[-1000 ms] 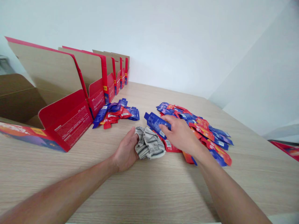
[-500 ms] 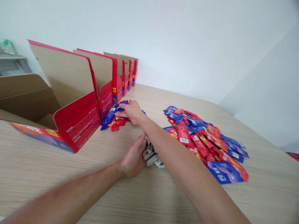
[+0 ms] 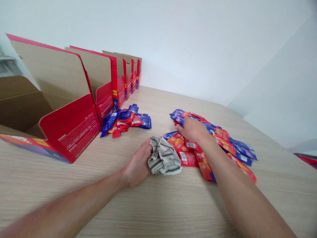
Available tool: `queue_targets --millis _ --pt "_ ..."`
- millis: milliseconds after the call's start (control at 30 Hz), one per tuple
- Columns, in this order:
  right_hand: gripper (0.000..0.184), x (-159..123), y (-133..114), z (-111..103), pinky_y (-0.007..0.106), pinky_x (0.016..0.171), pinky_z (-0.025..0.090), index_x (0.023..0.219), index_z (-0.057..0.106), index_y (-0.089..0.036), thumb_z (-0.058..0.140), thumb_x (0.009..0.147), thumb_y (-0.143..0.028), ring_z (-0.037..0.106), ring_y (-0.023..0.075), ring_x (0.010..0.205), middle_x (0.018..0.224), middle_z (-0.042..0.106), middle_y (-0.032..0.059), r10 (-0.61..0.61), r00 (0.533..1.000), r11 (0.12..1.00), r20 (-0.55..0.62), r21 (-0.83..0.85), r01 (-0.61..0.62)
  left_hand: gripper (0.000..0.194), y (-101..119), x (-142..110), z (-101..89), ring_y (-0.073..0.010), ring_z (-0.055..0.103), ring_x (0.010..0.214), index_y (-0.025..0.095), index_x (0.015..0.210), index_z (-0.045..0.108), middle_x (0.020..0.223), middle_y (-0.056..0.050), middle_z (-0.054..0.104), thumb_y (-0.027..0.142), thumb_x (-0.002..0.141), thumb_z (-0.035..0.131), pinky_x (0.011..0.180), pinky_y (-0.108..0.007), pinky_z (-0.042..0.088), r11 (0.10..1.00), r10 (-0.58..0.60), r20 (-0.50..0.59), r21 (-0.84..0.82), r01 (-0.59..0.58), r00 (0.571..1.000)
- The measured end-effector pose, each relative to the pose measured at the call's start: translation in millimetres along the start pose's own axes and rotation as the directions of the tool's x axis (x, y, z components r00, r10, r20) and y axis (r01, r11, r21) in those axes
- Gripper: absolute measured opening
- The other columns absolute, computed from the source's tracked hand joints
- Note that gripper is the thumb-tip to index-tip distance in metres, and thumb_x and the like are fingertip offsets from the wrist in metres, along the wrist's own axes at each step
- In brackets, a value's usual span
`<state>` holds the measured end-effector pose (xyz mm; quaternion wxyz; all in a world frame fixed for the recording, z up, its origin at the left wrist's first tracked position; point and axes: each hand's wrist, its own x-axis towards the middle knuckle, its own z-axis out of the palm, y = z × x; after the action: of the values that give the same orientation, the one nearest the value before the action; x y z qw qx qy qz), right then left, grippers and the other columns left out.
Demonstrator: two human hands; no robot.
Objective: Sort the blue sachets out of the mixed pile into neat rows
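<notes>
My left hand (image 3: 139, 164) is closed round the left edge of a crumpled cloth (image 3: 164, 158) with grey and cream stripes, resting on the table. My right hand (image 3: 193, 128) reaches onto the upper left part of a large pile of red and blue sachets (image 3: 223, 136). It touches the sachets there; most of its fingers are hidden behind the hand, so a grip cannot be made out. Between the cloth and the boxes lies a smaller heap of red and blue sachets (image 3: 130, 119), with neither hand on it.
A row of red cardboard boxes with raised lids runs along the left; the nearest box (image 3: 71, 130) stands open. The pale wooden table (image 3: 109, 201) meets a white wall (image 3: 183, 49) at the back. A red-edged object (image 3: 307, 160) shows at the far right.
My right hand has moved right, from the small sachet heap to the large pile. The small heap and the striped cloth are now uncovered. My left hand stays at the cloth.
</notes>
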<state>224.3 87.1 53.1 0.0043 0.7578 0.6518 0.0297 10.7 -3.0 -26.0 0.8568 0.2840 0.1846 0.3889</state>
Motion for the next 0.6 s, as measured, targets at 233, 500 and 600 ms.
queue_targets --millis 233,500,600 --pt "0.039 -23.7 22.7 18.3 0.043 0.095 0.056 0.126 0.068 -0.009 0.051 0.103 -0.035 0.071 0.0371 0.12 0.127 0.071 0.0273 0.067 0.992 0.993 0.11 -0.102 -0.056 0.063 -3.2 2.7 -6.2 -0.0324 0.067 0.122 0.015 0.143 0.063 0.13 -0.016 0.073 0.061 0.104 0.043 0.108 -0.045 0.05 1.0 0.008 -0.021 0.02 -0.008 1.0" --pt "0.053 -25.5 34.7 16.4 0.046 0.089 0.057 0.15 0.045 -0.008 0.045 0.097 -0.013 0.074 0.0388 0.111 0.119 0.073 0.0282 0.124 0.992 0.992 0.002 -0.019 -0.124 0.065 -2.5 -0.3 -5.7 -0.0331 0.065 0.126 0.016 0.144 0.062 0.134 -0.016 0.071 0.063 0.103 0.044 0.11 -0.047 0.049 1.0 0.004 -0.013 0.018 -0.003 1.0" --pt "0.058 -27.4 41.6 15.3 0.046 0.091 0.055 0.154 0.041 -0.008 0.044 0.096 -0.011 0.074 0.0375 0.107 0.112 0.076 0.0241 0.1 0.977 0.983 -0.189 0.171 -0.067 0.065 -1.5 -1.2 -4.4 -0.033 0.066 0.124 0.015 0.145 0.061 0.132 -0.016 0.072 0.062 0.104 0.042 0.11 -0.047 0.049 1.0 0.004 -0.003 0.018 -0.004 1.0"
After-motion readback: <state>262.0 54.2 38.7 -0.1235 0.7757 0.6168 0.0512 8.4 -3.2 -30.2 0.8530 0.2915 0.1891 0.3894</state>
